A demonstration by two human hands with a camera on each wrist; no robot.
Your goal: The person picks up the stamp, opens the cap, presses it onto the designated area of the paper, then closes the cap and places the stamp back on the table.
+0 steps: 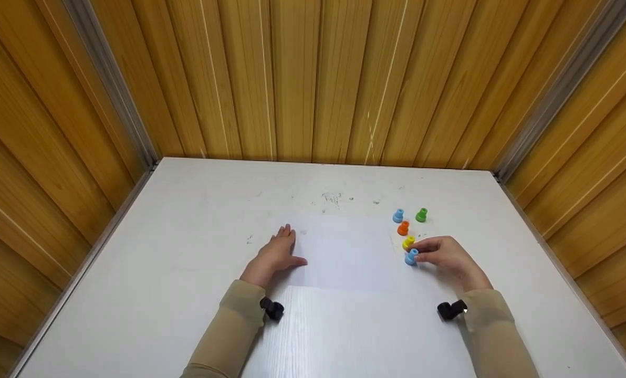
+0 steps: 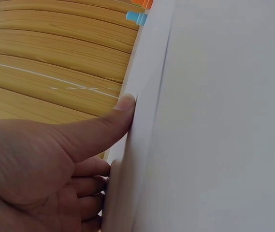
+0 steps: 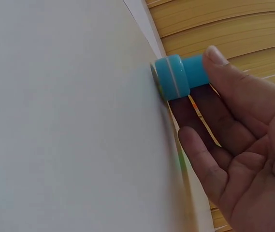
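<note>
A sheet of white paper (image 1: 344,254) lies flat on the white table. My left hand (image 1: 276,254) rests at the paper's left edge, fingers stretched forward and the thumb out over the sheet. At the right, my right hand (image 1: 447,256) pinches a light-blue toy stamp (image 3: 180,75) by its narrow handle; the wide round base faces the tabletop. Whether that base touches the table is hard to tell. Just behind it stands a yellow stamp (image 1: 408,242), close to my right fingers. Farther back are an orange stamp (image 1: 403,228), a second blue stamp (image 1: 398,216) and a green stamp (image 1: 421,214).
Dark smudges (image 1: 331,198) mark the white table (image 1: 202,210) behind the paper. Wood-patterned panels (image 1: 292,79) rise along the back and both sides, with grey metal posts (image 1: 116,84) at the corners. A glossier, wood-grained surface (image 1: 355,331) lies in front of the paper.
</note>
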